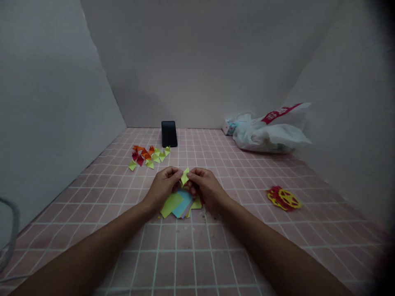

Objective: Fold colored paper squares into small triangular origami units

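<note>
Between my two hands is a small folded piece of yellow-green paper (pixel 184 177), pinched at both sides. My left hand (pixel 166 181) grips its left edge with thumb and fingertips. On the other side, my right hand (pixel 206 184) pinches the right edge the same way. Below them lies a fanned stack of coloured paper sheets (pixel 182 204), with yellow-green, light blue and purple edges showing; my hands hide its far part. Further off to the left sits a group of small folded paper pieces (pixel 145 153) in red, orange and yellow-green.
A black phone (pixel 169 133) leans near the back wall. At the back right lie a white plastic bag (pixel 268 135) and a small box (pixel 227 127). Red and yellow cut-out shapes (pixel 284 198) lie to the right. A grey cable (pixel 14 230) hangs at the left edge.
</note>
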Demonstrator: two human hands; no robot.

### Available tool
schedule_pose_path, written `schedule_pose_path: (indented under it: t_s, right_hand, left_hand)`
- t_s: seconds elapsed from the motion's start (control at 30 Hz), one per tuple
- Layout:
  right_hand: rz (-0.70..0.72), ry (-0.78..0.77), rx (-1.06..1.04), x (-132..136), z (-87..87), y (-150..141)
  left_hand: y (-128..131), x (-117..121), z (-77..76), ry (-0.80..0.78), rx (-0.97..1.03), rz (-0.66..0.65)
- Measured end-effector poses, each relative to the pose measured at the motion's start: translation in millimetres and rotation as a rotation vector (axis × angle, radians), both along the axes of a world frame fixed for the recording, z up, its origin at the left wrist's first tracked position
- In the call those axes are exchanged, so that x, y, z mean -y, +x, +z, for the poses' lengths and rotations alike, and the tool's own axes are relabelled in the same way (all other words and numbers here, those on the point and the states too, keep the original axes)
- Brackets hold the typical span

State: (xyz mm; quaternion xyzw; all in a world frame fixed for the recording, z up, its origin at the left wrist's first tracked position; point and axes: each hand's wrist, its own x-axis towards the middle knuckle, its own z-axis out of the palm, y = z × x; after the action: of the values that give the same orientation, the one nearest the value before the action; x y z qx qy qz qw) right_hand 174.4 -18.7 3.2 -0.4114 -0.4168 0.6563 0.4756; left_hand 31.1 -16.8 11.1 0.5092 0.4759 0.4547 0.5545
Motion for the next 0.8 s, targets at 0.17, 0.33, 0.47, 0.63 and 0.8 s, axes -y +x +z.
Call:
schedule_pose_path:
  t_s: [0.17, 0.33, 0.47, 0.63, 0.8]
  right_hand:
    - [0.016, -0.120, -0.110, -2.6, 3.8, 2.7]
    - [0.047, -0.162, -0.140, -4.8, 4.8, 5.1]
    - [0.064, -0.105, -0.113, -5.1, -0.5, 4.1]
    - [0.032, -0.015, -0.112, -5.1, -6.3, 1.2]
    - [0.027, 0.011, -0.105, -4.3, -4.8, 0.7]
  left_hand:
    - [-0.7, -2.8, -2.0, 0.007, 0.136, -0.021]
    - [-1.8, -3.5, 0.1, 0.061, 0.079, -0.066]
    - [-0.4, -2.4, 0.0, 0.071, 0.055, -0.057]
    - [0.1, -1.5, -3.1, 0.050, 0.110, 0.036]
    - [-0.2, -1.4, -3.9, 0.049, 0.117, 0.065]
